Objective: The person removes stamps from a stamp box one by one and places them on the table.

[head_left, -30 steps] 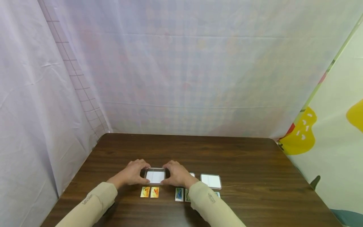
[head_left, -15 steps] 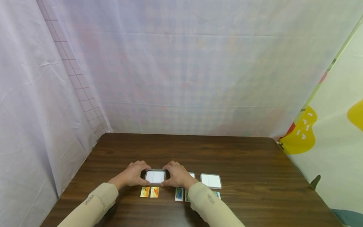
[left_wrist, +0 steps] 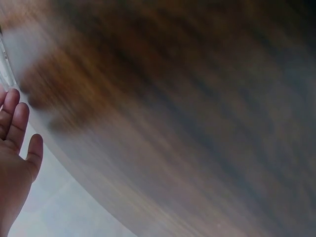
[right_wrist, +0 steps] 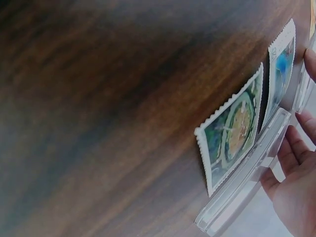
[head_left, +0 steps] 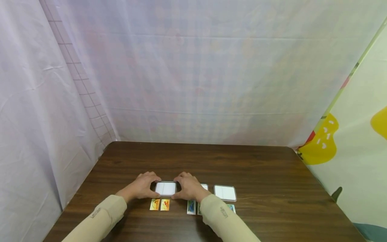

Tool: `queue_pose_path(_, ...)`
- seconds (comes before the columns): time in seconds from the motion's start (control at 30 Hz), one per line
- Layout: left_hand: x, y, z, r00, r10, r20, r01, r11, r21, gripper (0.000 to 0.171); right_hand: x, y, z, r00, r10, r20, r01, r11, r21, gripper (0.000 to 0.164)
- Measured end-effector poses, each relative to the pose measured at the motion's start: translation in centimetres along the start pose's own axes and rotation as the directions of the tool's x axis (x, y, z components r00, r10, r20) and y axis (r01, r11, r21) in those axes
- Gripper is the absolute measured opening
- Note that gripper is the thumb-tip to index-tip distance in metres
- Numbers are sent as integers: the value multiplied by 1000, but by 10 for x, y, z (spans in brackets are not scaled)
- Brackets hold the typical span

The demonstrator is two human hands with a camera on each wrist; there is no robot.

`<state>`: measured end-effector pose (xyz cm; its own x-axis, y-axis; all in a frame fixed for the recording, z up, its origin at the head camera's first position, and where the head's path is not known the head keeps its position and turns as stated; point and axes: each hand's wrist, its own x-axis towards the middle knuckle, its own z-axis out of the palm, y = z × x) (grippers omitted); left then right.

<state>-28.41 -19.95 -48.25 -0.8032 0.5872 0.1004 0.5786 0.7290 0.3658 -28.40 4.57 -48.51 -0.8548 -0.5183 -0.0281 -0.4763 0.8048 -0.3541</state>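
Note:
A flat clear plastic case (head_left: 165, 188) with a white inside lies on the table between both hands. My left hand (head_left: 140, 185) grips its left end, thumb at the near corner and fingers at the far one. At the opposite end my right hand (head_left: 188, 187) holds it in the same way. Two orange-yellow stamps (head_left: 160, 205) lie just in front of the case. In the right wrist view, a green stamp (right_wrist: 237, 128) and a blue stamp (right_wrist: 280, 74) lie beside a second clear case (right_wrist: 242, 180), close to the right hand. The left wrist view catches only a sliver of case.
A third clear case (head_left: 225, 193) with a white inside lies to the right, with a partly hidden stamp (head_left: 231, 207) before it. The right sleeve (head_left: 225, 215) covers part of the stamp row. White curtains hang behind the brown table (head_left: 266, 174).
A dark band along the case's far side has gone, and the white inside now sits evenly within its rim. Both hands have shifted very slightly nearer, keeping their grip.

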Motion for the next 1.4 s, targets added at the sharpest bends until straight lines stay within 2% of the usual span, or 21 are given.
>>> queue_pose_path(0.73, -1, 3, -5, 996, -55, 63, 56, 998, -13, 61, -1, 0, 1, 1000, 0, 10, 0, 1000, -9, 67)
queue_pose_path(1.07, 1, 3, -5, 997, -50, 65, 50, 999, 2, 65, -2, 0, 0, 1000, -10, 0, 10, 1000, -18, 71)
queue_pose_path(1.2, 2, 1, -5, 996, -60, 71, 61, 998, -22, 68, -2, -1, -1, 1000, -15, -3, 15, 1000, -14, 75)
queue_pose_path(1.3, 2, 1, -5, 994, -80, 70, 83, 996, -38, 65, -2, -2, -2, 1000, -14, 5, 15, 1000, -7, 76)
queue_pose_path(1.4, 2, 1, -7, 994, -100, 39, 102, 994, -34, 59, -2, -2, -6, 1000, -10, 16, 10, 1000, -3, 76)
